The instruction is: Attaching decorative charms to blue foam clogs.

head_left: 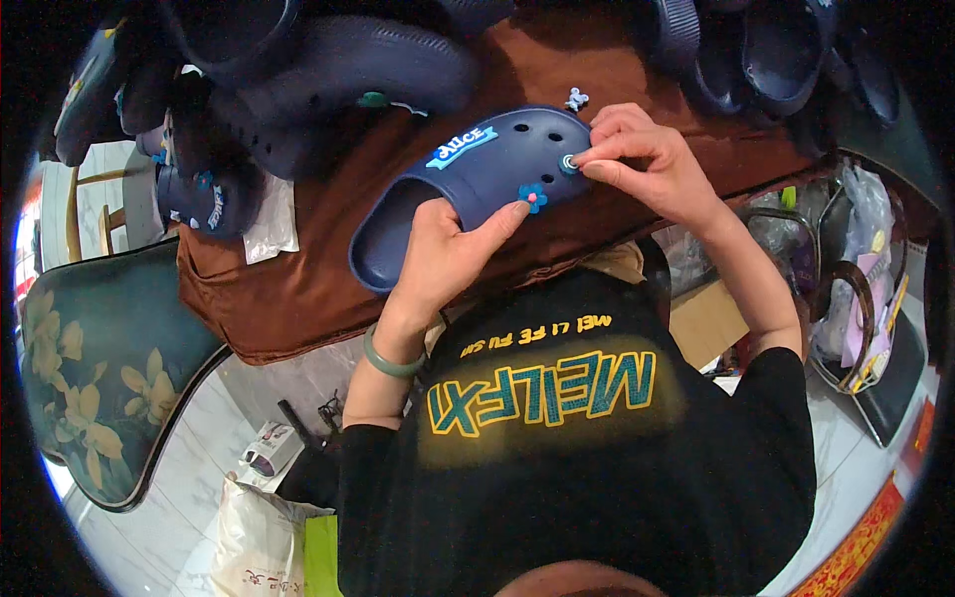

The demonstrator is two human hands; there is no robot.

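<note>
The left hand (438, 254) clamps the light, bendy navy clog (477, 189) by its side over the brown bench (308, 269), while the right hand (642, 159) pinches what seems a small round charm (569, 163) against its toe holes.

It looks like a small home workshop or stall for decorating shoes: many dark blue rubber clogs (328, 70) are piled on a brown cloth-covered surface (298, 279), beside a floral upholstered chair (99, 378).
</note>
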